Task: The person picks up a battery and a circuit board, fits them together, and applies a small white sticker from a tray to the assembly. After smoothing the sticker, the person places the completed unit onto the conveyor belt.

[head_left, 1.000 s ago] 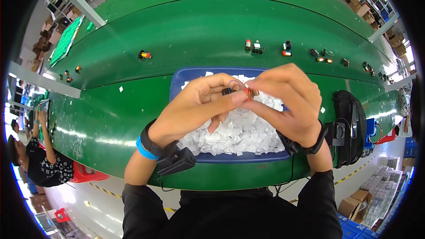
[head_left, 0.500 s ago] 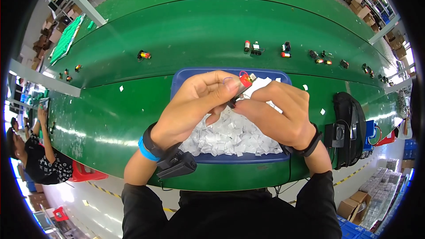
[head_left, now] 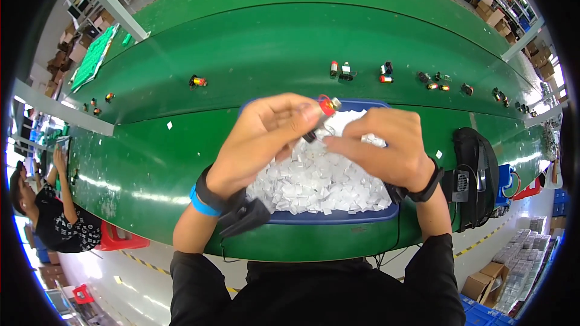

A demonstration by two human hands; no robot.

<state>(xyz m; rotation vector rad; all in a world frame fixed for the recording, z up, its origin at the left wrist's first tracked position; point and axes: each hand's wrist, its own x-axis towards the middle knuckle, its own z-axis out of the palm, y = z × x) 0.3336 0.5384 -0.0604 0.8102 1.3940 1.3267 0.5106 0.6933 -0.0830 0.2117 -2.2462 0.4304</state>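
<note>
Between the thumb and fingers of my left hand (head_left: 266,142) is a small wired cylinder assembly (head_left: 327,107), red near its metal-tipped upper end, with a loop of red wire and a black part below. My right hand (head_left: 386,145) is closed, thumb and forefinger pinched close to the black lower part; what they hold, if anything, is too small to make out. Both hands hover over a blue tub (head_left: 338,217) heaped with small white paper-like pieces (head_left: 317,181). A dark device (head_left: 244,217) is strapped at my left wrist, beside a blue band (head_left: 203,203).
Similar small assemblies (head_left: 345,73) lie spaced along the green belt (head_left: 266,48) beyond the tub. To the right are a black bag (head_left: 474,175) and a grey box-shaped device (head_left: 457,186). A co-worker (head_left: 63,220) sits at the far left. Cables hang at the table's front edge.
The assembly has tilted slightly and moved a little left with my left hand. My right fingers have drawn slightly away from its black part.
</note>
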